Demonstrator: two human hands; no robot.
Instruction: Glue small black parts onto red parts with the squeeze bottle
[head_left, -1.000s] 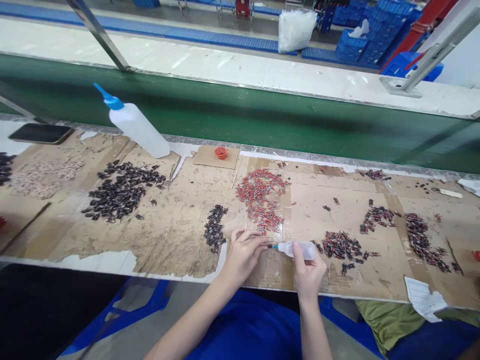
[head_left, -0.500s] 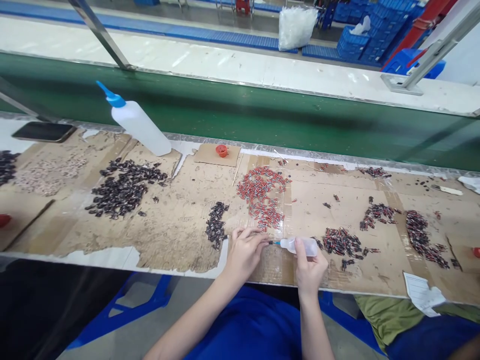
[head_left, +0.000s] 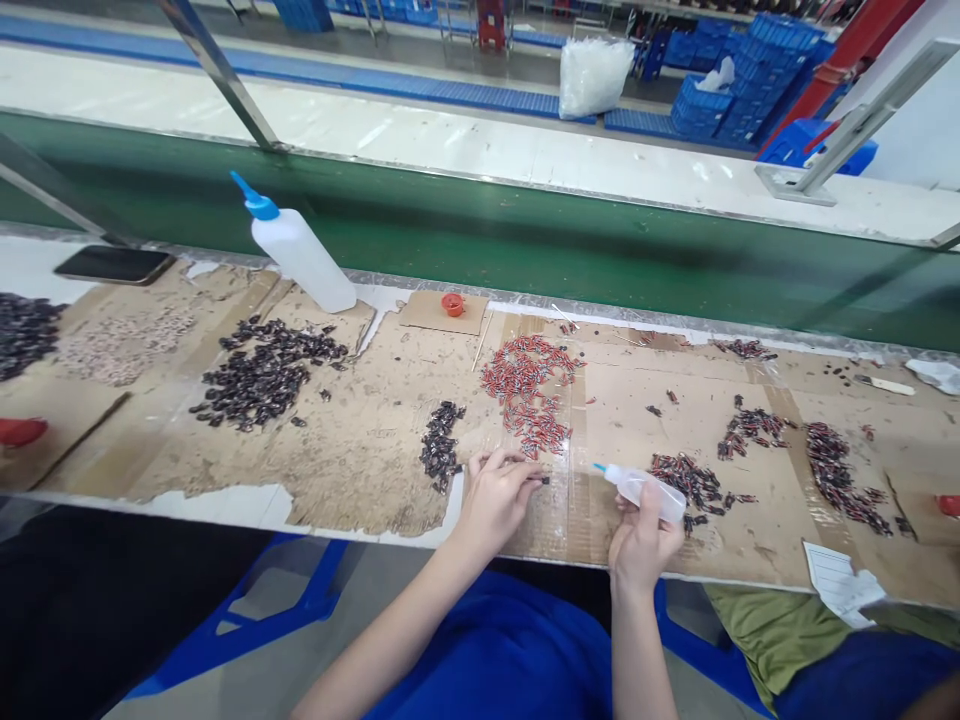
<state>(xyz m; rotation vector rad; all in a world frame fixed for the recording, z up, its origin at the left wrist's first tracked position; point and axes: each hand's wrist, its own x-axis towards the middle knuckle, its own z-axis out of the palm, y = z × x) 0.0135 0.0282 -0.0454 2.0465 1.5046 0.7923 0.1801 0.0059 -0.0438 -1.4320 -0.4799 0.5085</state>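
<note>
My left hand (head_left: 496,497) pinches a small dark part at its fingertips, just below a heap of red and blue parts (head_left: 529,390). My right hand (head_left: 641,535) grips a small clear squeeze bottle (head_left: 641,487) with a blue nozzle, tilted up to the left and apart from the left hand. A small pile of dark parts (head_left: 441,444) lies just left of my left hand. Another pile of dark and red parts (head_left: 686,478) lies beside the bottle on the right.
A big white squeeze bottle (head_left: 300,250) with a blue tip leans at the back left. A large dark pile (head_left: 264,375), a red cap (head_left: 452,304) on a cardboard square, a phone (head_left: 114,265), more piles at right (head_left: 840,470) and crumpled paper (head_left: 838,578) lie on the cardboard-covered bench. A green conveyor (head_left: 525,240) runs behind.
My right hand has pulled the small bottle away to the right and tilted its nozzle up, off the part in my left hand. The view has shifted slightly.
</note>
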